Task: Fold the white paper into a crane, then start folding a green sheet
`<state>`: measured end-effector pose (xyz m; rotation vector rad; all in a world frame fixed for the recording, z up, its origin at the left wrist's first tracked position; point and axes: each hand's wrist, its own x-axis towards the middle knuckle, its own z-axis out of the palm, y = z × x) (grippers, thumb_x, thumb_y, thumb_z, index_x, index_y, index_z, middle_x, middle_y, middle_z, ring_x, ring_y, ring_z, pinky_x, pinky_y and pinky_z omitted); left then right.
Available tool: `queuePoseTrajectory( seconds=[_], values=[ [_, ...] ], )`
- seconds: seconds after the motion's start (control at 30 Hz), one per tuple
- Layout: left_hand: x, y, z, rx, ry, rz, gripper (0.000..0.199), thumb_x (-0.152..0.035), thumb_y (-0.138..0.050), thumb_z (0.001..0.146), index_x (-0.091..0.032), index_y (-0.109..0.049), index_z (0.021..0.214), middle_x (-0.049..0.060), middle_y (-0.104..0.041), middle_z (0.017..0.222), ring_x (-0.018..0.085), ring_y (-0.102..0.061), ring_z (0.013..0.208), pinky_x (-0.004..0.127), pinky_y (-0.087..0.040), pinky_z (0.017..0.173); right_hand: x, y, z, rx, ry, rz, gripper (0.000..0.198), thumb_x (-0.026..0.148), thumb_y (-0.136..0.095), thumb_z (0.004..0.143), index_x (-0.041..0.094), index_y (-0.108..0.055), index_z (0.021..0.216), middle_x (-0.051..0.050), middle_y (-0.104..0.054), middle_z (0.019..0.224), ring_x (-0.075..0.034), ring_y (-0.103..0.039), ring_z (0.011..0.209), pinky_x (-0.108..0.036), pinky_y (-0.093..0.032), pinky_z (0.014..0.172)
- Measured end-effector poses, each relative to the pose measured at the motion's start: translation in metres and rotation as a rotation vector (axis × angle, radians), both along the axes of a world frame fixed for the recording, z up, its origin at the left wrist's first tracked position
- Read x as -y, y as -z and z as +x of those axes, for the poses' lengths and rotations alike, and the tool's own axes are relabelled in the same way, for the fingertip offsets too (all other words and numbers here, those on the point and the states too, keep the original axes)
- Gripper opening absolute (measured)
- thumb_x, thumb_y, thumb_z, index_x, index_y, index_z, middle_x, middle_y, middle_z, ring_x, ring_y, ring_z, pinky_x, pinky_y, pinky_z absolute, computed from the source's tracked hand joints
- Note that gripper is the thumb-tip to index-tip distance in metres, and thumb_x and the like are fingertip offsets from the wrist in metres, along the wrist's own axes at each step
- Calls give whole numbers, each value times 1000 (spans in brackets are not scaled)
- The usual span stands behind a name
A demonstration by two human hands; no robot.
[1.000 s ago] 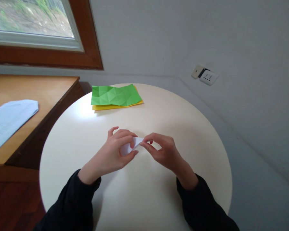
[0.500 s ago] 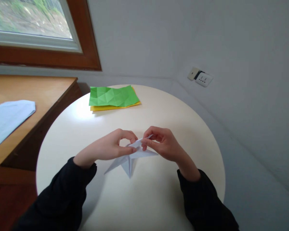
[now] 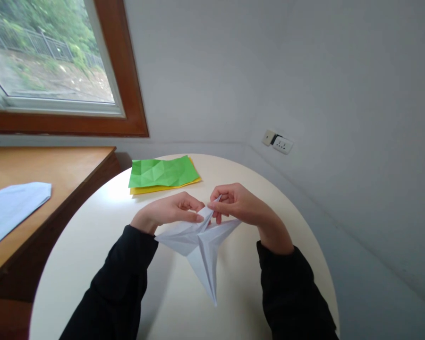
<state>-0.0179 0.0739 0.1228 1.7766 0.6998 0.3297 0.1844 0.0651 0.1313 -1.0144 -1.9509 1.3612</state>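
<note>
A white folded paper star [image 3: 204,252] with long creased points is held up over the round table, tilted so its face shows. My left hand [image 3: 175,208] pinches it near the base of the far point, thumb on top and fingers partly hidden behind the paper. The far point itself is pinched between the thumb and fingers of my right hand [image 3: 237,203], its thin tip poking out above them. One long point hangs toward me, and others reach out to the left and right.
Creased green paper [image 3: 161,172] lies over yellow paper [image 3: 147,190] at the far side of the round white table [image 3: 269,283]. A wooden desk [image 3: 74,163] with pale blue folded cloth or paper [image 3: 17,208] stands at left. A window and a wall socket [image 3: 282,145] are behind.
The paper star has been lifted and tilted, so its creased face and near point now show. Both hands keep their pinch. The camera view has tipped upward.
</note>
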Motion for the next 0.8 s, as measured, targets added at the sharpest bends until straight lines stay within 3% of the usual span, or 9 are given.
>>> queuePoseTrajectory(
  seconds=[0.27,0.47,0.8],
  values=[
    [0,1,-1,-8,-39,-71,27,-40,-63,72,-12,-62,73,-3,-48,57,7,-39,50,19,-29,46,0,-1,0,4,10,-18,25,36,-68,71,16,-54,66,0,-63,55,-11,-59,51,-20,-33,47],
    [4,-4,4,16,-13,-58,29,-42,-66,69,-14,-65,71,-2,-54,60,8,-44,52,19,-33,48,6,-7,1,-46,0,-36,31,40,-71,69,16,-53,64,1,-63,54,-11,-60,51,-20,-36,48],
    [3,-2,6,-65,-107,230,17,-32,-64,72,-16,-67,74,-1,-63,69,12,-55,66,21,-41,58,4,-2,-1,-96,37,-20,28,36,-74,65,15,-57,68,0,-64,56,-10,-58,50,-20,-37,46]
  ],
)
